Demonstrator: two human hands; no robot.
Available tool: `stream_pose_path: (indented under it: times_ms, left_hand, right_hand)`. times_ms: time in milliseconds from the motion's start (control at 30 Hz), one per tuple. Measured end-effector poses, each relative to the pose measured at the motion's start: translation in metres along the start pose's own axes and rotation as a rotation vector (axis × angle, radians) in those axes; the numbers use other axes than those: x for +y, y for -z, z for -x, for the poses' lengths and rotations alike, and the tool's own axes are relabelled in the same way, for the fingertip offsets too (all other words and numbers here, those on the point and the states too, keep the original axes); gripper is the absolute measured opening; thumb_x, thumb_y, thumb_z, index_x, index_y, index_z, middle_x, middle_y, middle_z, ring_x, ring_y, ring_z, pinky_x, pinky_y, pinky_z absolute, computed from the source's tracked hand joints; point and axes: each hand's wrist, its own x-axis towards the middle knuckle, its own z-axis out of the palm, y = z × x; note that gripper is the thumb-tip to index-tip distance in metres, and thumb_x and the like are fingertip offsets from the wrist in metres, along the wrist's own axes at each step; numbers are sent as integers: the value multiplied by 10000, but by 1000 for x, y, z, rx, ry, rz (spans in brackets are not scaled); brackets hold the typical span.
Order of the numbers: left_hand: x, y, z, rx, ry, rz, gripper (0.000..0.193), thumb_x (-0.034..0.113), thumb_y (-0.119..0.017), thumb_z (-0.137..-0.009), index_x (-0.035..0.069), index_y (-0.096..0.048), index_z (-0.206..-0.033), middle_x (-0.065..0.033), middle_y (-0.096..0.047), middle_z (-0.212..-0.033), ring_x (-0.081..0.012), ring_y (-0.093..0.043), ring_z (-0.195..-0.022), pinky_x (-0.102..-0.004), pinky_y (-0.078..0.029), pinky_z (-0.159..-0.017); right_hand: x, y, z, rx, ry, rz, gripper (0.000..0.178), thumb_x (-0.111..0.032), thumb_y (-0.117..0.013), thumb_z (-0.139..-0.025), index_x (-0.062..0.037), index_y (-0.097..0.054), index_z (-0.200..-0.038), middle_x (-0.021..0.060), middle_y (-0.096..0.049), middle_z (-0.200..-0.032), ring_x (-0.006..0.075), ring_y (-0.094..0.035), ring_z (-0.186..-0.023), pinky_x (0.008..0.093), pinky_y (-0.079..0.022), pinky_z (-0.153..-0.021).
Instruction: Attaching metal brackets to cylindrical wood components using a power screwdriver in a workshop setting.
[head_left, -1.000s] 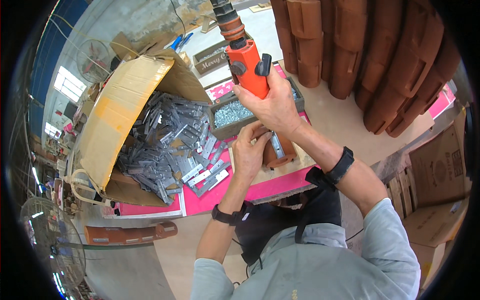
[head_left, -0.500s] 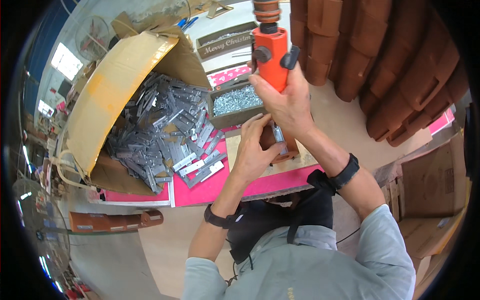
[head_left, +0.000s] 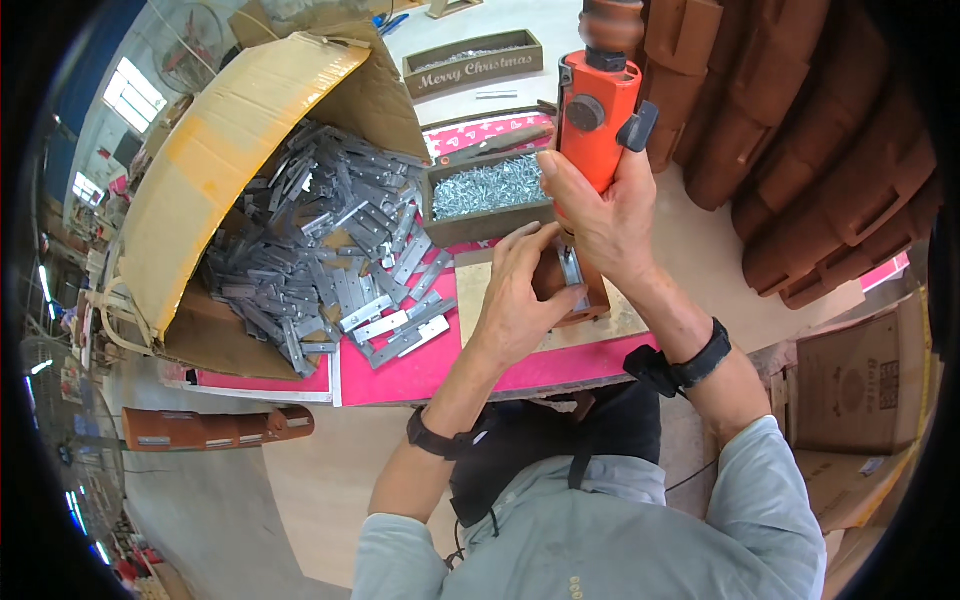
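Observation:
My right hand [head_left: 618,225] is wrapped round an orange power screwdriver [head_left: 595,130], held upright with its tip pointing down. Beneath that tip lies a small silver metal plate [head_left: 570,270] on a brown curved tile-like piece [head_left: 594,292]. My left hand [head_left: 512,305] grips this piece from the left, thumb by the plate's near end and fingers along the far side. The right hand and tool partly hide the contact point. Just beyond the left hand stands a wooden tray [head_left: 485,229] full of small silver screws.
A tipped cardboard box [head_left: 215,180] spills many metal plates [head_left: 310,240] on the left. Stacked brown curved pieces [head_left: 830,170] fill the far right. Another wooden tray [head_left: 475,74] sits farther back. A brown piece with plates [head_left: 215,430] lies lower left; cartons [head_left: 850,385] stand right.
The screwdriver and my right hand have shifted right and slightly down, bringing the tool's tip to the metal plate. My left hand keeps its hold on the brown piece. The view has shifted slightly.

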Motion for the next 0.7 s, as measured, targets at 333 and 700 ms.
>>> stream_pose_path:
  times_ms: [333,700]
  left_hand:
    - [-1,-3,2,-9,-27,-95,695,182,-750,-716,3,-458,-1322,-199,-472,-1312,-343,-380,-1277,-417,-355,-1045]
    - [-58,55,-89,61,11,-728,226,155,-697,-742,54,-732,-941,-170,-695,-906,-258,-677,-842,-339,-508,-779]
  right_hand:
    - [2,3,-8,15,115,9,365,-177,-716,-809,-15,-519,-1069,67,-610,-858,128,-569,-724,301,-487,-664]
    - [-51,35,1,62,92,-43,366,-117,-710,-813,0,-533,-1112,36,-625,-917,80,-559,-785,259,-484,-706]
